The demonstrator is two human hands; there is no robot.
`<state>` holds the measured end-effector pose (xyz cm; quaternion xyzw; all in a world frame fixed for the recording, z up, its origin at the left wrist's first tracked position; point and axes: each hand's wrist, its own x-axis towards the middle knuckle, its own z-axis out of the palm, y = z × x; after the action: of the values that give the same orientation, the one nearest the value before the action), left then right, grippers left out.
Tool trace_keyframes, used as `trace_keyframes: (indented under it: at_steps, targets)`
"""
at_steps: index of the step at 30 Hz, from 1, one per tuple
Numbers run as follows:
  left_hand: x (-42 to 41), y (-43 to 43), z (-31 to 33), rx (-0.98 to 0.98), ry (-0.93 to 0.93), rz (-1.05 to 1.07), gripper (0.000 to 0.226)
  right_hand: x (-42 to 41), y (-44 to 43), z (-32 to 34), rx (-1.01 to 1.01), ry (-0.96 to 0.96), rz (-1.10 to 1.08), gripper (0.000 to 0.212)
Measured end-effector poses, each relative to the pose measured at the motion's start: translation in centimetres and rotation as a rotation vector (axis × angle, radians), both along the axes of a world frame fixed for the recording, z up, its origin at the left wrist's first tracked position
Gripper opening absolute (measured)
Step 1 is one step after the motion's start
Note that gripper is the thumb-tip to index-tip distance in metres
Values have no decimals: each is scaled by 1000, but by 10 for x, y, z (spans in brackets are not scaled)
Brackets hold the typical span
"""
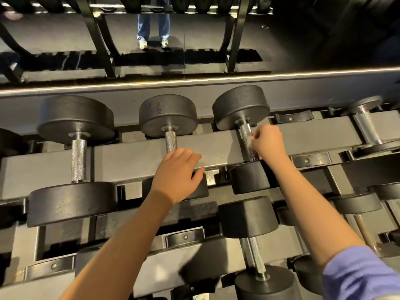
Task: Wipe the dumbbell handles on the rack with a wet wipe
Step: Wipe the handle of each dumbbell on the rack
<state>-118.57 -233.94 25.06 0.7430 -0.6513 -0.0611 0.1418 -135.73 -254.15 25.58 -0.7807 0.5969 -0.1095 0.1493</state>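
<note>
The left hand (177,174) is lying palm down, its fingers nearly straight and held together, the thumb splaying out toward the right hand (268,140). Its wrist is running straight into a bare left forearm (121,241) that is stretching up from the lower left. The right hand is reaching further forward than the left hand, its fingers curling inward and pinching a wet wipe (251,144) against the dumbbell handle (246,132) just left of its knuckles. The back of that hand is facing up. The right forearm (309,208) is extending bare from a blue sleeve (359,276) ending near the elbow.
</note>
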Motion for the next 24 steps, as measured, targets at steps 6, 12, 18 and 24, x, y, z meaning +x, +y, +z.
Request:
trace_keyframes:
  at_steps: [6,12,18,24]
  targets:
    - [-2,0,3,7,-15,13,41,12,-19,0,4,-246,-102,16]
    - [-1,0,4,-3,-29,10,38,-7,-5,5,191,142,-18,16]
    - [0,-1,4,-36,-65,-20,36,-6,11,9,151,120,-9,19]
    - [-6,3,2,-54,-136,-68,46,-29,44,17,-74,-385,-82,15]
